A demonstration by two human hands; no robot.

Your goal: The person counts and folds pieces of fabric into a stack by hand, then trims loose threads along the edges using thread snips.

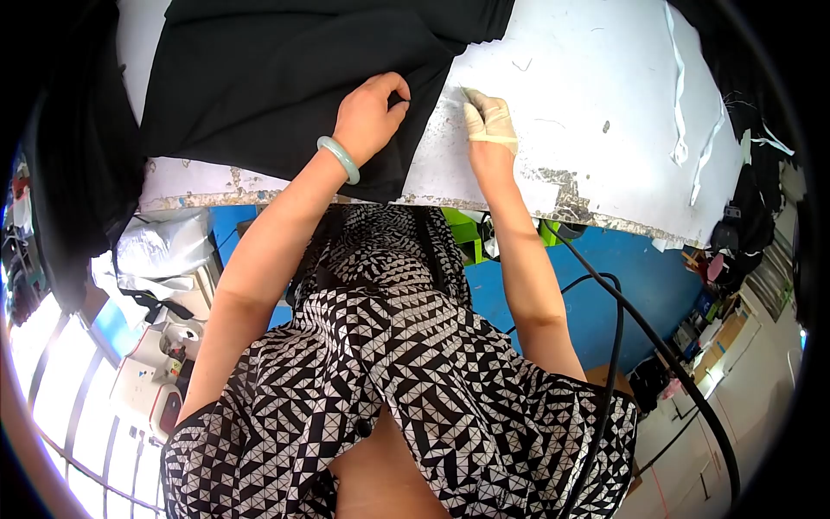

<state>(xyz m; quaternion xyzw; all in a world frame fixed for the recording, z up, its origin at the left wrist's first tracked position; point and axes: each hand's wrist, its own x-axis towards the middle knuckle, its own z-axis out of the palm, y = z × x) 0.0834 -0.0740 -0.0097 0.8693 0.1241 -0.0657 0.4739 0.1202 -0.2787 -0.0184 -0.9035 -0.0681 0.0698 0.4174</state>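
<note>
Black fabric (259, 86) lies spread over the white work table (588, 104), its lower corner reaching the table's front edge. My left hand (370, 114), with a pale green bangle (338, 160) at the wrist, is on the fabric near its right edge. Its index finger and thumb curl toward each other with black cloth between them. Just right of the fabric, my right hand (491, 125) rests over the bare tabletop in a pale covering with a yellow band. Its fingers are folded in, and a thin pointed tip shows beyond them; what it belongs to is hidden.
White strips (677, 95) lie on the right side of the table. Dark cloth (82, 173) hangs at the left. A black cable (661, 346) runs past my right arm. A white machine (143, 385) stands at lower left. The table's front edge is chipped.
</note>
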